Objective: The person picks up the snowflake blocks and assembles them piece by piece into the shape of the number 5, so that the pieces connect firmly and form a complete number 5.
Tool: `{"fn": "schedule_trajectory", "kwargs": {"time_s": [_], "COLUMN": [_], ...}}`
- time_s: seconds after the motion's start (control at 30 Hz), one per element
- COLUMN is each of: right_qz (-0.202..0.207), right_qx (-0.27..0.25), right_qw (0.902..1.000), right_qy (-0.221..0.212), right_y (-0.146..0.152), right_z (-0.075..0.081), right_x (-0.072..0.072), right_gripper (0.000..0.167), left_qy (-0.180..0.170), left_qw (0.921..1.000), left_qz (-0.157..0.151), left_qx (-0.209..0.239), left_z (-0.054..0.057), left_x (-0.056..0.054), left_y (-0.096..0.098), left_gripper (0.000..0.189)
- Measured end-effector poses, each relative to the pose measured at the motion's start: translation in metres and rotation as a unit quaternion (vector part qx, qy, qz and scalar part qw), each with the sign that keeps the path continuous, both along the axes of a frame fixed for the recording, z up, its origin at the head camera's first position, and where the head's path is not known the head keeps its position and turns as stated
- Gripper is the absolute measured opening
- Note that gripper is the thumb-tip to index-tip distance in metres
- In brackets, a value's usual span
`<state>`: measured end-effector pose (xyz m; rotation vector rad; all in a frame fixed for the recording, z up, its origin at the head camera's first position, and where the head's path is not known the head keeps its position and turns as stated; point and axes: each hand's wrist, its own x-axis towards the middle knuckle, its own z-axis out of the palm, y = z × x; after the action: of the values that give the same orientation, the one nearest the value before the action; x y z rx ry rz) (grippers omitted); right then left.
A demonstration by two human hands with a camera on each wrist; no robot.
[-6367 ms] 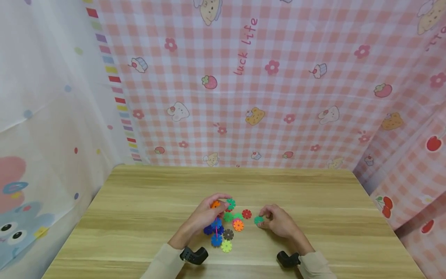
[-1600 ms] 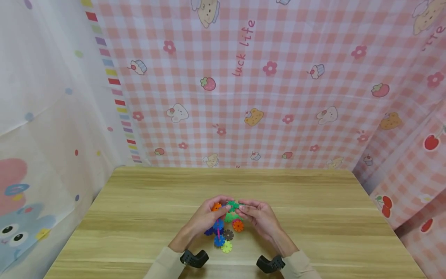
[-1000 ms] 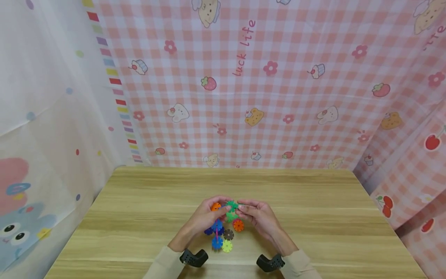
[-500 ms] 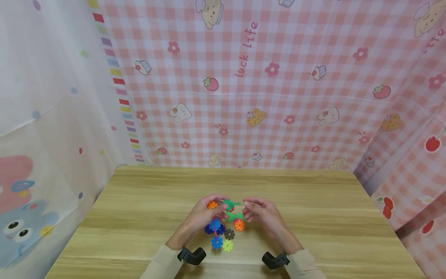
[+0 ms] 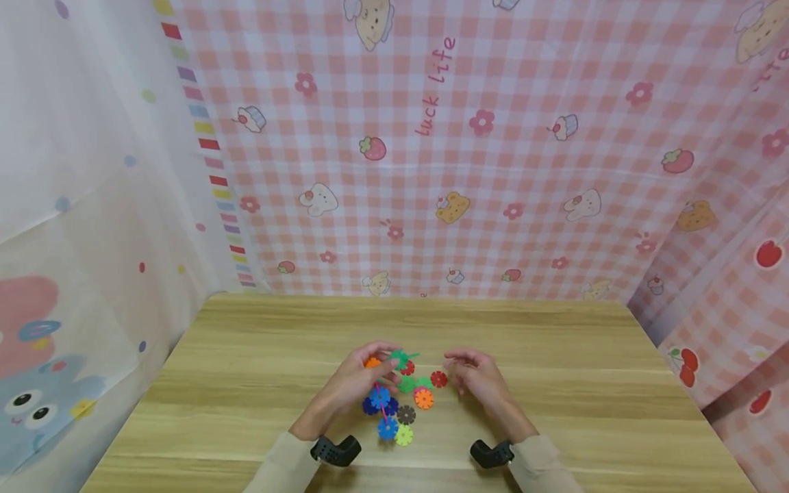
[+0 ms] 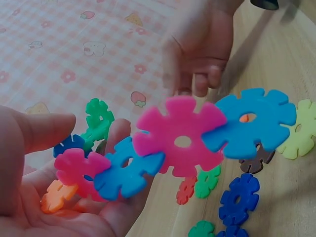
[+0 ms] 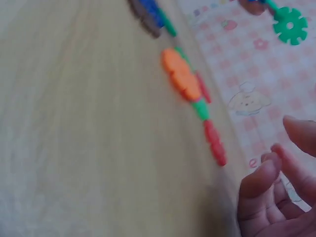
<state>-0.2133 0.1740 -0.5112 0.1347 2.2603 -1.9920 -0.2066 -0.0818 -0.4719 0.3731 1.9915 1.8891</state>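
Observation:
My left hand (image 5: 351,383) holds a chain of slotted, flower-shaped plastic discs between thumb and fingers. In the left wrist view, pink (image 6: 160,123) and blue discs (image 6: 269,103) alternate along it, with an orange disc (image 6: 55,197) low by the palm. Past the thumb, two green discs (image 6: 98,131) interlock at an angle beside a dark blue one (image 6: 69,147). My right hand (image 5: 483,380) hovers to the right, its fingers loosely bent with nothing between them. Nearest to it on the table lies a red disc (image 5: 439,379).
Loose discs lie on the wooden table (image 5: 555,342) between and below the hands: orange (image 5: 419,402), brown (image 5: 401,416), yellow-green (image 5: 403,439), dark blue (image 5: 368,408) and light green ones (image 5: 405,385). A pink checked cloth (image 5: 524,171) hangs behind the table.
The right hand carried a green disc to the left hand's chain, where it now sticks out from the other green disc. It has since let go and drawn back right; the left hand shifted slightly left.

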Motion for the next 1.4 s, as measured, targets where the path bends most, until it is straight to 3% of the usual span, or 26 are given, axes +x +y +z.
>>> {"fn": "schedule_trajectory", "kwargs": {"time_s": [0.17, 0.33, 0.67, 0.9, 1.07, 1.4], "right_qz": [0.011, 0.028, 0.033, 0.032, 0.032, 0.037], "right_qx": [0.073, 0.106, 0.136, 0.145, 0.141, 0.15], "right_qw": [0.9972, 0.994, 0.9902, 0.9885, 0.9892, 0.9876], "right_qy": [0.013, 0.004, 0.009, 0.026, 0.024, 0.025], "right_y": [-0.0019, -0.0022, -0.0036, -0.0079, -0.0085, -0.0096], "right_z": [-0.0071, -0.0074, -0.0057, -0.0088, -0.0087, -0.0071], "right_x": [-0.0024, -0.0039, -0.0051, -0.0025, -0.0011, -0.0003], "right_gripper": [0.02, 0.016, 0.023, 0.018, 0.014, 0.019], "left_qy": [0.006, 0.015, 0.049, 0.027, 0.012, 0.014], "left_qw": [0.9999, 0.9994, 0.9942, 0.9974, 0.9992, 0.9996], "left_qz": [-0.008, -0.006, 0.043, 0.03, 0.017, -0.005], "left_qx": [-0.01, -0.03, -0.085, -0.06, -0.035, -0.024], "left_z": [-0.0015, -0.0019, -0.0002, -0.0004, 0.0008, 0.0004], "left_x": [-0.0012, -0.0017, -0.0042, -0.0027, -0.0026, -0.004], "left_y": [-0.0011, -0.0015, -0.0007, -0.0003, 0.0001, 0.0008], "left_gripper": [0.036, 0.035, 0.034, 0.043, 0.036, 0.036]}}
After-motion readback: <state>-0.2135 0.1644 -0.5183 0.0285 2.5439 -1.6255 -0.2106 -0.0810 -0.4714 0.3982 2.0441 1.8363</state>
